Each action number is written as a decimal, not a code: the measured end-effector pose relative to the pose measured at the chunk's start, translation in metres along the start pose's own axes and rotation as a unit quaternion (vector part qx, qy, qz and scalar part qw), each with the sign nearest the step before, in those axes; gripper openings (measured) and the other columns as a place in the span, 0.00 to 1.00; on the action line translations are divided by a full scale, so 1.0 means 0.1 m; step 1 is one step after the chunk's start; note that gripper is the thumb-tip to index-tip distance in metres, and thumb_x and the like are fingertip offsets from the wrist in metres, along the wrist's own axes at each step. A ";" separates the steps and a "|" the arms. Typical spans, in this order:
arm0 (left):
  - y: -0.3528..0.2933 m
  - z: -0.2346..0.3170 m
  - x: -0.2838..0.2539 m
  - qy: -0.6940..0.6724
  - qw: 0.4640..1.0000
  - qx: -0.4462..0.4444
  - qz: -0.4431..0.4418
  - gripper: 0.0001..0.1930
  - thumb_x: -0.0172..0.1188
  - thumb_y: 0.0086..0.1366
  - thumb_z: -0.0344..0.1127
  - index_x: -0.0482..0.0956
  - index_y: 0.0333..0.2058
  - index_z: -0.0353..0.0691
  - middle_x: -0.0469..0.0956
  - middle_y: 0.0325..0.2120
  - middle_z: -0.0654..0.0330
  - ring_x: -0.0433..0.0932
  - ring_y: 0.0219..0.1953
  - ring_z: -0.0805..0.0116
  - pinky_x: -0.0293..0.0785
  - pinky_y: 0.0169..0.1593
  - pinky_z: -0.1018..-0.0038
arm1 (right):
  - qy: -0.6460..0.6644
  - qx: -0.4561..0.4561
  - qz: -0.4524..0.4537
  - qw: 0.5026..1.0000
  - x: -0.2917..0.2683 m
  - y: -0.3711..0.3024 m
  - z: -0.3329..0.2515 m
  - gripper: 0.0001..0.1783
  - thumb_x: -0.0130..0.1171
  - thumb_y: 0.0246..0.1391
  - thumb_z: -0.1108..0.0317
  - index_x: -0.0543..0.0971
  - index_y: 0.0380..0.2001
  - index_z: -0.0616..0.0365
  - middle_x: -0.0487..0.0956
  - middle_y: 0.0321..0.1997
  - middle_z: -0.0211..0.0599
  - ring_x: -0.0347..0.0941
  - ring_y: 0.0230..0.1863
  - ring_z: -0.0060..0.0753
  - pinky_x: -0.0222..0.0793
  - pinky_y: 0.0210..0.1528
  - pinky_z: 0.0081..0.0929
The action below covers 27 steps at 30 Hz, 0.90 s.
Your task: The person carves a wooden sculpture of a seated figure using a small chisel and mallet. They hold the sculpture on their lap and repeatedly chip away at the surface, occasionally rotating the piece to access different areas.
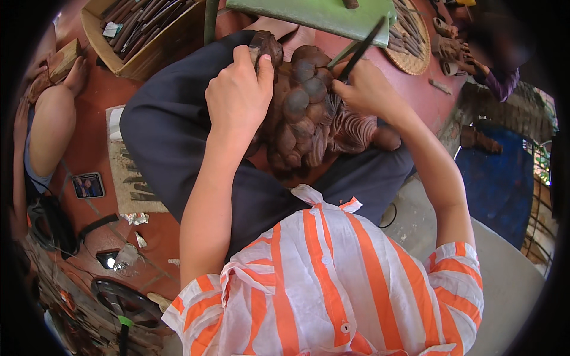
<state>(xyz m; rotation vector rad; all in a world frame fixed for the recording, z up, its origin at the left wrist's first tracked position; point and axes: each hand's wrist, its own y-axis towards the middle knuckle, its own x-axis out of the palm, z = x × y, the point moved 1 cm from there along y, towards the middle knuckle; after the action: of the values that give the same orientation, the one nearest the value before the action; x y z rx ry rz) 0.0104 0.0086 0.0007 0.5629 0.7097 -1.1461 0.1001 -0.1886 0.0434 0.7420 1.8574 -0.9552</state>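
A dark brown wood carving (306, 113) with rounded, fruit-like knobs and a ridged, fan-like part sits between my bent legs. My left hand (240, 86) is closed round its upper left end, thumb pressed on the wood. At the carving's upper right, my right hand (365, 86) grips a long, dark, flat tool (363, 48), which looks like a file. The tool slants up and to the right, away from my fist. Its lower end is hidden by my fingers and the carving, so whether it touches the wood I cannot tell.
A green stool (314, 18) stands just beyond the carving. Behind to the left is a box (95, 38) of long-handled tools; a woven tray (415, 62) holds more. Chisels lie on a mat (122, 178) beside a phone (88, 185). Other people work at both sides.
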 end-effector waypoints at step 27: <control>0.00 -0.01 0.01 -0.034 0.999 -0.024 -0.017 0.18 0.48 0.67 0.47 0.72 0.39 0.36 0.78 0.22 0.43 0.77 0.27 0.39 0.72 0.32 0.51 | 0.051 0.063 -0.012 0.997 -0.15 0.19 0.21 0.13 0.57 0.47 0.64 0.80 0.28 0.65 0.78 0.23 0.41 0.75 0.30 0.34 0.70 0.37 0.32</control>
<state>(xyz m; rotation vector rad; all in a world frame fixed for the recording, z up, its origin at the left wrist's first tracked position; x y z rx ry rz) 0.0106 0.0084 -0.0004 0.4707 0.6892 -1.1718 0.1310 -0.1983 0.0450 0.8597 1.9105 -1.0765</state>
